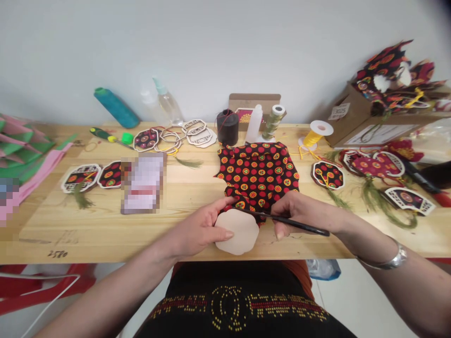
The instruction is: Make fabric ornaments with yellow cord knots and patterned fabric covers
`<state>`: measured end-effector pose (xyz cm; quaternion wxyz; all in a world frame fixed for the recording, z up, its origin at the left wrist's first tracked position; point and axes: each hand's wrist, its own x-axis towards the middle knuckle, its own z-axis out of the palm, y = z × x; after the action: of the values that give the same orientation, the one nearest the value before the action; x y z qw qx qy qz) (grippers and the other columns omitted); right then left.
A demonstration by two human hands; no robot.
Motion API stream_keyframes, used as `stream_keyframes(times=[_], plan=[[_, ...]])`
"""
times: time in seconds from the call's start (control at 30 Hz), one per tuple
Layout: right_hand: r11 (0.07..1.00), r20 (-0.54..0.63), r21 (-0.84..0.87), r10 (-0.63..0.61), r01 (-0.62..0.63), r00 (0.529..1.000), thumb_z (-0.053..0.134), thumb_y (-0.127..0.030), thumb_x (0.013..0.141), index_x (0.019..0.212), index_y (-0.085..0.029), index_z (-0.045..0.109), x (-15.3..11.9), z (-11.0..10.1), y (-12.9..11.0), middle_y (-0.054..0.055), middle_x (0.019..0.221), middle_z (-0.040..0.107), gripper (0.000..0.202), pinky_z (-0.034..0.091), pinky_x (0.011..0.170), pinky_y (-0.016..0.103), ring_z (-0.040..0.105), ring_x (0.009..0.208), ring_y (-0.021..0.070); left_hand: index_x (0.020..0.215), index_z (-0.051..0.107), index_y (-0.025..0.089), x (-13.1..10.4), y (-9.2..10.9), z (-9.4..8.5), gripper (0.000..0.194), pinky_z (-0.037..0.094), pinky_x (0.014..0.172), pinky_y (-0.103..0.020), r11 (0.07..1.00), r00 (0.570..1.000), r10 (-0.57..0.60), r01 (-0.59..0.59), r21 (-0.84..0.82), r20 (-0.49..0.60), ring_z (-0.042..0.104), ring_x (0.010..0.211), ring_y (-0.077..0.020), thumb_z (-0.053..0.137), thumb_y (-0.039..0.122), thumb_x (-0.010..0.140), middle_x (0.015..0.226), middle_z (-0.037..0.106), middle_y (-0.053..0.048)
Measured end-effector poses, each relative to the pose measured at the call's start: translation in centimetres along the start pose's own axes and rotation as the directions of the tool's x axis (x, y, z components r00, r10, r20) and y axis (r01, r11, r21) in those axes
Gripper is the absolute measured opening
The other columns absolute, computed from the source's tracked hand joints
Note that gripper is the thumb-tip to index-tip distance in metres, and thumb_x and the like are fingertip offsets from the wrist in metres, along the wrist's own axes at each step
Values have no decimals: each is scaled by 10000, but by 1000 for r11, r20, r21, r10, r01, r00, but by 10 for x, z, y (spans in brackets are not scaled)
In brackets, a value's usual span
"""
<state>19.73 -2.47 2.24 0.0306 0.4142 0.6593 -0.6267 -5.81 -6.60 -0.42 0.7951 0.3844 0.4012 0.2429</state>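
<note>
My left hand [209, 225] is closed on a pale scalloped card piece [237, 237], its thumb pressed on the top face. Patterned black cloth [259, 171] with red and yellow round motifs spreads behind the card and reaches its upper edge. My right hand [294, 211] is closed round black-handled scissors [299, 224]. Their thin blades point left along the card's upper edge, at the cloth. The fingers partly cover the handles, and exactly how far the blades are apart is too small to tell.
Behind the cloth stand a black thread spool [228, 129], a white bottle [254, 124] and a yellow spool [313, 136]. Tasselled ornaments [327, 175] lie to the right, before a cardboard box [348, 112]. A phone [144, 183] lies left, near a screwdriver [102, 134].
</note>
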Motion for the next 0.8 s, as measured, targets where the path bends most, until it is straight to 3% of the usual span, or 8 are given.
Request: stream_keyframes(times=[0.23,0.5,0.8], plan=[[997,-30,-81,1,-4,1000,717,-593,618,544,-155,505,-4,-3,-2,-68,509,368,492,207,432,212,295,499,69,1384,379,205,-1,-1,0,738,436,898,-339,1000,1000,1,-1,-1,16,613,1024,-199,694,129,720,1225,636,-91],[973,51,-213,-82,91,995,620,-691,663,612,-148,529,-9,-7,-4,-46,551,406,553,210,434,215,294,510,73,1372,403,212,-2,0,0,709,436,890,-331,997,1000,0,-1,76,19,598,1055,-206,692,146,728,1263,610,-88],[971,84,-216,-89,106,992,583,-699,691,607,-154,499,-10,-8,-5,-51,553,380,558,212,430,216,289,515,72,1368,409,213,-4,1,0,683,425,906,-352,994,999,-25,22,107,24,601,1051,-210,674,144,742,1242,622,-86]])
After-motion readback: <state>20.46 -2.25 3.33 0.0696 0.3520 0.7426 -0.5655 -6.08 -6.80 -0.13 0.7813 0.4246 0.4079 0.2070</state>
